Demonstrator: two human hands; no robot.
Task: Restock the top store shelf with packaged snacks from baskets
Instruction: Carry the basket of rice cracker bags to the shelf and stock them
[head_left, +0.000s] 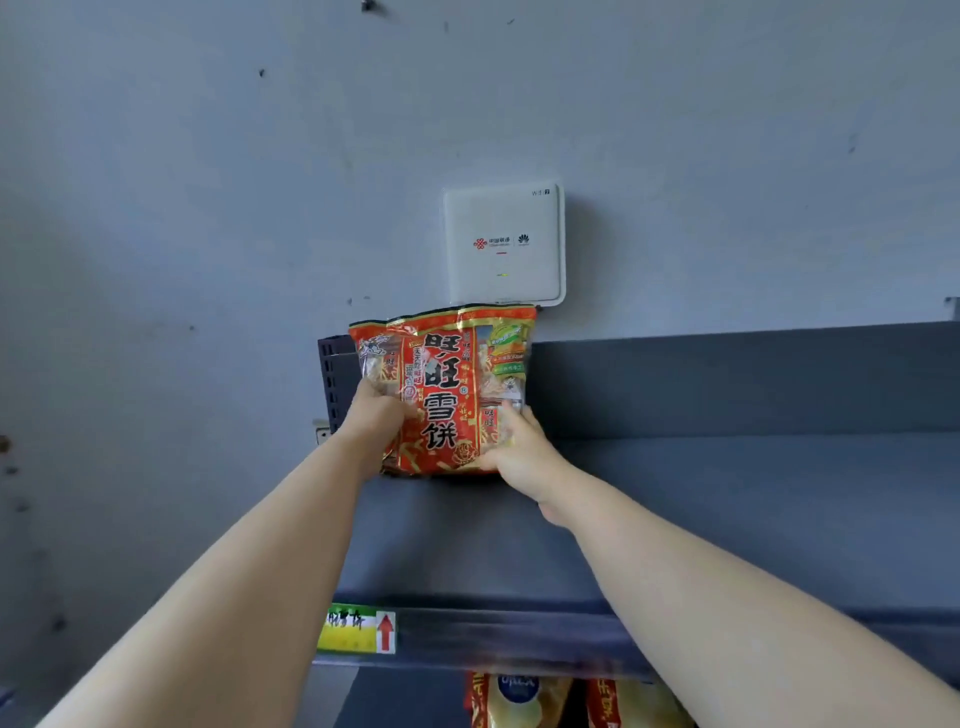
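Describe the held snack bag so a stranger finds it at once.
Find the grey top shelf below the white wall box. At its left end, left hand and right hand grip a red bag with black characters; packs below are mostly yellow.

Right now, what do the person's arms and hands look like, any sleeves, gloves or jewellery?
Both are bare. The left arm and right arm show no sleeve anywhere in the frame. The left hand and right hand wear no gloves, and no watch, bracelet or ring shows on the parts in view.
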